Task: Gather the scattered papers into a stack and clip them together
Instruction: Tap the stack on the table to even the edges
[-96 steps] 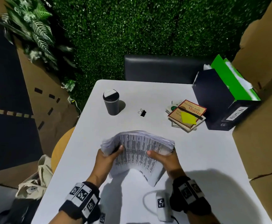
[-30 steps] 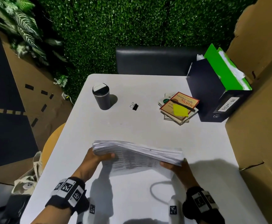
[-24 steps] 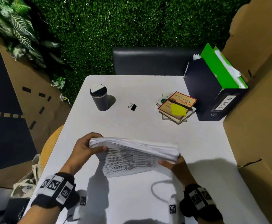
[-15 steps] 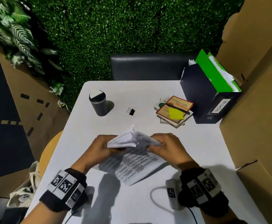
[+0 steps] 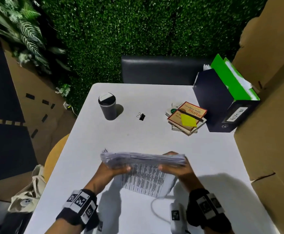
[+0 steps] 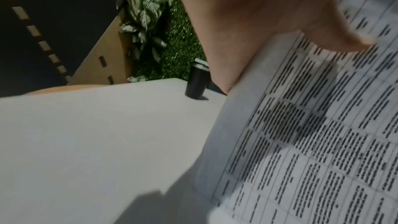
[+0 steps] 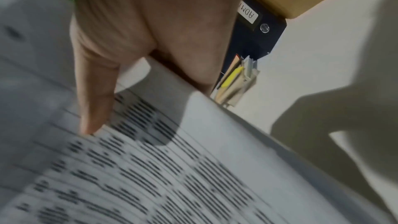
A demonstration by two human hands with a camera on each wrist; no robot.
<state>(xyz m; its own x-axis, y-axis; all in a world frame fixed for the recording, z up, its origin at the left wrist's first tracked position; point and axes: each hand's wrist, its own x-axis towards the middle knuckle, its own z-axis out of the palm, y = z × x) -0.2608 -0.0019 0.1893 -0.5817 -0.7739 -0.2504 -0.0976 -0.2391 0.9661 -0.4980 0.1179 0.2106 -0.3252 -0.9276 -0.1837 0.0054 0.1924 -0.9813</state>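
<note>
A thick stack of printed papers [image 5: 143, 166] stands on edge over the white table [image 5: 154, 139], its upper edge facing me and its printed face tilted towards me. My left hand [image 5: 110, 171] grips the stack's left end, thumb across the printed page [image 6: 323, 125]. My right hand [image 5: 176, 168] grips the right end, thumb on the page [image 7: 172, 168], fingers behind. A small black binder clip [image 5: 141, 116] lies alone on the table, well beyond the stack.
A dark lidded cup [image 5: 107, 106] stands at the back left. Books with a yellow note [image 5: 187, 118] lie at the back right, beside a dark file box [image 5: 222, 105] holding a green folder. Cardboard walls the right side. A white cable [image 5: 156, 210] lies near me.
Both hands spread apart again from the bunched middle grip to the stack's two ends, and the stack's upper edge now lies level. The clip has not moved.
</note>
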